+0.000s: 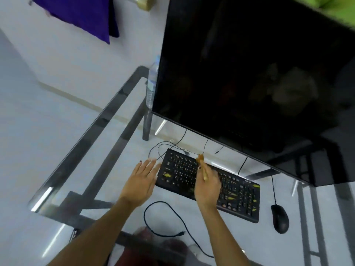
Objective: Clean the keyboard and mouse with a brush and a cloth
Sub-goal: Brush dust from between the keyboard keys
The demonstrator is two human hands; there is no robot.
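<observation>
1. The right hand is closing its fingers around a small wooden brush, bristle end hovering over the black keyboard and blurred
2. The left hand is resting open with fingers spread, just beside the keyboard's left edge
3. The hand is hiding the keyboard's middle keys
4. The mouse is lying apart, right of the keyboard, on the glass desk
5. A dark monitor is hiding most of a water bottle
</observation>
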